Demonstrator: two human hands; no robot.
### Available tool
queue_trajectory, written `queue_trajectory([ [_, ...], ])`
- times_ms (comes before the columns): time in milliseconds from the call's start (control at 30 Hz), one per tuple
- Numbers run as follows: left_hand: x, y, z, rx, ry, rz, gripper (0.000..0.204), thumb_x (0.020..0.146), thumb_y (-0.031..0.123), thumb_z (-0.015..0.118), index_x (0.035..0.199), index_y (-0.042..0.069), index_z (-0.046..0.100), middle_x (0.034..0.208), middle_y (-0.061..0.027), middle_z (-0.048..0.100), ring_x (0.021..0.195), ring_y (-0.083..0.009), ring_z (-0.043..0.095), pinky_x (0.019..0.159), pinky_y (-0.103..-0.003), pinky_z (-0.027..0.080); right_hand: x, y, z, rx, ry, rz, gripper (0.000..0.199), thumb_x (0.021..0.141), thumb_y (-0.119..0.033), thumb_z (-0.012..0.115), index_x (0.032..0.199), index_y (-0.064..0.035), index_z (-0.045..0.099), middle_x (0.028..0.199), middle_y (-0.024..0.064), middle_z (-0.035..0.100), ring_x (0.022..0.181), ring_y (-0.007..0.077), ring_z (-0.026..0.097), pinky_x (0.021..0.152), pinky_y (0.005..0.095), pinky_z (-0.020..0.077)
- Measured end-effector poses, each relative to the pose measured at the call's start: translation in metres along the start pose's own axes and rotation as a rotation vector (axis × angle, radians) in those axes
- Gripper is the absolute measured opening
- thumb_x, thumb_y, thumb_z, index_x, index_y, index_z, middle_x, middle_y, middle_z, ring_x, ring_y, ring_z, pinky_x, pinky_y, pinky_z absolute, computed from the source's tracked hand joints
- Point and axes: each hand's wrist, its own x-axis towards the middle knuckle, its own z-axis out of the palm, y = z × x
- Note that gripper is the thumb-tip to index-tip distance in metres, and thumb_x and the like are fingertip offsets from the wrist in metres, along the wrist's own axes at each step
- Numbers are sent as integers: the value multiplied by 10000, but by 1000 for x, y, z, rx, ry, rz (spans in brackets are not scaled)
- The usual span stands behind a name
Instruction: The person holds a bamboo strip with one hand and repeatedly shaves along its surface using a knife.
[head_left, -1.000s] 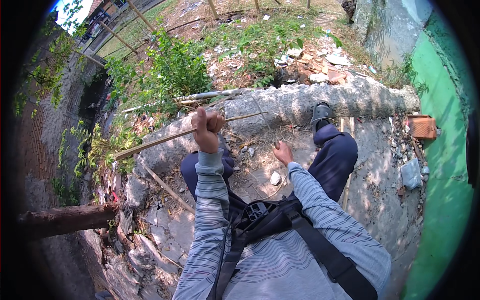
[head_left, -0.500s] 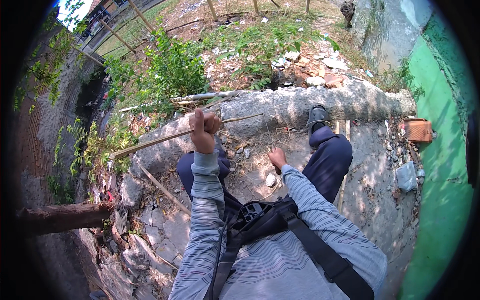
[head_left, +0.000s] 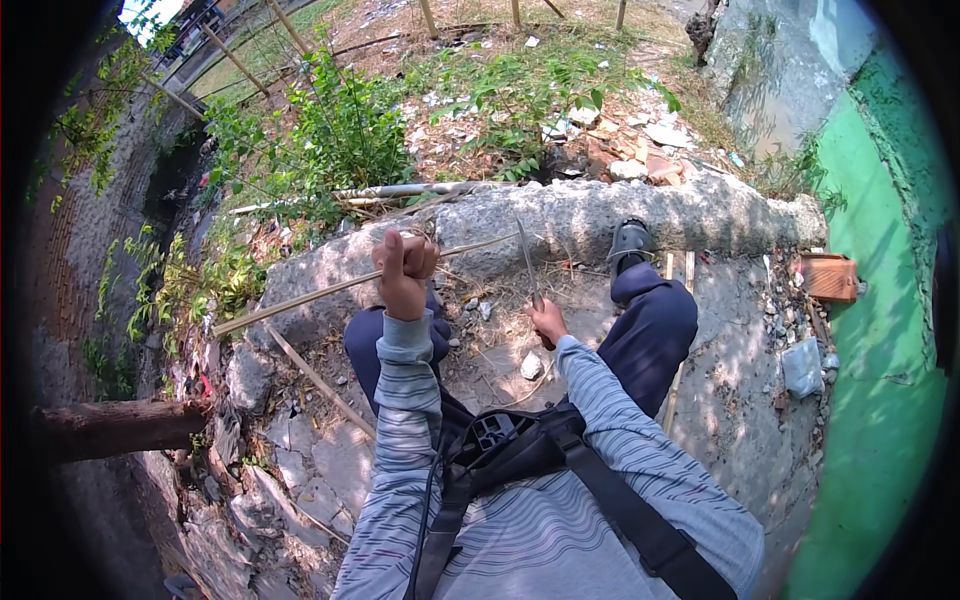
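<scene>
My left hand [head_left: 404,272] is closed around a thin bamboo stick [head_left: 300,302], thumb up. The stick slants from a thick end at lower left to a thin tip at upper right. My right hand [head_left: 547,320] grips a knife [head_left: 528,258] by its handle, low between my knees. Its narrow blade points away from me, with its tip close to the stick's thin end; whether they touch I cannot tell. A pale stone [head_left: 531,366] lies on the ground just below my right hand.
A rough concrete ledge [head_left: 590,215] runs across in front of my feet. Another bamboo strip [head_left: 320,382] lies at left, and long strips [head_left: 676,380] lie beside my right leg. An orange brick [head_left: 829,277] and a plastic bag [head_left: 803,368] sit near the green wall [head_left: 870,400]. A log [head_left: 120,432] juts in at left.
The knife blade has turned from nearly edge-on, so more of its flat shows now. My left hand still holds the stick in about the same place. The whole view has shifted slightly.
</scene>
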Motion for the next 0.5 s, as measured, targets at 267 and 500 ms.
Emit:
queue_trajectory([
  [267,-4,3,-5,54,26,4,651,1101,446,382,570,132,173,539,54,122,461,-91,122,467,-328,86,-27,-62,3,92,82,-19,343,878,-337,676,890,4,637,691,123,647,634,245,653,622,415,504],
  [500,0,0,-1,14,17,5,645,1103,441,378,567,140,181,530,54,135,454,-87,123,462,-322,89,0,-18,-5,6,52,-41,372,881,-358,668,941,9,683,764,169,687,672,350,661,673,456,524],
])
